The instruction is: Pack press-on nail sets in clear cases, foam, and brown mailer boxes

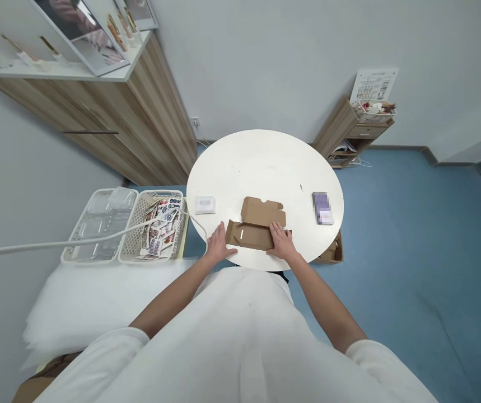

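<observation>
An unfolded brown cardboard box [253, 236] lies near the front edge of the round white table, its lid [262, 211] laid back away from me. A small white strip shows on the inside of its base. My left hand [219, 245] is at the box's left end, fingers stretched forward and thumb spread along the front edge. Across the right end of the base lies my right hand [282, 243], fingers at the back fold and thumb at the front side, gripping it.
On the round table [261, 159] are a white packet [205, 205] at left and a purple, pixelated item [322, 208] at right. Baskets with printed packets [162, 226] and clear plastic boxes [108, 221] stand to the left. A white cable [97, 239] crosses there. A carton [333, 252] sits below right.
</observation>
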Motion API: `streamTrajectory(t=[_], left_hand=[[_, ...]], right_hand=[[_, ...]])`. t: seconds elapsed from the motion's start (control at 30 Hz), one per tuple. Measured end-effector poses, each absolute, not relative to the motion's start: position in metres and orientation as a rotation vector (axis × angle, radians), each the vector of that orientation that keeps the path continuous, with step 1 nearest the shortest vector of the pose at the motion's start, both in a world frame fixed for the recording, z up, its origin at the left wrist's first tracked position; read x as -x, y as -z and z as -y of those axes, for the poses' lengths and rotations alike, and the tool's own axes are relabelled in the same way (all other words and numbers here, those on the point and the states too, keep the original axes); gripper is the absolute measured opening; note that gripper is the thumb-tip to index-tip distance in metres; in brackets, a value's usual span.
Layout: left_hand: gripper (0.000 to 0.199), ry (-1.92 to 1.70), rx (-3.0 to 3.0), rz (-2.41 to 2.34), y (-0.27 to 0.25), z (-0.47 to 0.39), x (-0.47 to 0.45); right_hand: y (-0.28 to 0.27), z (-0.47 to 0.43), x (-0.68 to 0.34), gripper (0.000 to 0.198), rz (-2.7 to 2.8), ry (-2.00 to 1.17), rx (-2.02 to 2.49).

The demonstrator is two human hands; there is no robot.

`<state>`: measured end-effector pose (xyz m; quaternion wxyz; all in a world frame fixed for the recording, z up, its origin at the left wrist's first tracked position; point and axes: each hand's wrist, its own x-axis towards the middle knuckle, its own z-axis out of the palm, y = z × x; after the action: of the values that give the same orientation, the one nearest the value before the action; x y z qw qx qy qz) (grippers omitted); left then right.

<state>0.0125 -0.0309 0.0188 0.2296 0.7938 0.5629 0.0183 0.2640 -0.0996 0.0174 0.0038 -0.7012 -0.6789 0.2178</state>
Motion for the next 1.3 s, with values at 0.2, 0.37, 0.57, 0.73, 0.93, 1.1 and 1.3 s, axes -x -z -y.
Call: streamTrajectory(t=[0.2, 0.37, 0.57, 0.73, 0.93, 1.1, 1.3], left_hand=[[0.059, -0.306, -2.017, -1.437, 0.000, 0.026, -0.009], [0.041, -0.323, -1.938, -1.520, 0.001, 0.022, -0.027], [0.030, -0.405, -1.874, -1.535, -0.009, 0.023, -0.029], [0.030, -0.461, -1.843, -1.422, -0.020, 0.033, -0.040], [0.057, -0.438, -1.799, -1.403, -0.025, 0.042, -0.046], [0.045, -0.350, -1.778, -1.469, -0.018, 0.035, -0.043], [0.025, -0.140, -1.852, -1.503, -0.015, 0.028, -0.044]], right_hand=[[-0.015, 0.100, -0.262, 0.102, 2.058, -0.741, 2.161], [-0.013, 0.102, -0.260, 0.102, 2.022, -0.743, 2.142], [-0.013, 0.101, -0.257, 0.104, 2.001, -0.731, 2.171], [-0.014, 0.099, -0.254, 0.104, 2.040, -0.733, 2.167], [-0.009, 0.097, -0.255, 0.110, 2.112, -0.732, 2.164], [-0.006, 0.097, -0.258, 0.118, 2.185, -0.762, 2.073], [-0.009, 0.102, -0.256, 0.118, 2.260, -0.771, 1.985]])
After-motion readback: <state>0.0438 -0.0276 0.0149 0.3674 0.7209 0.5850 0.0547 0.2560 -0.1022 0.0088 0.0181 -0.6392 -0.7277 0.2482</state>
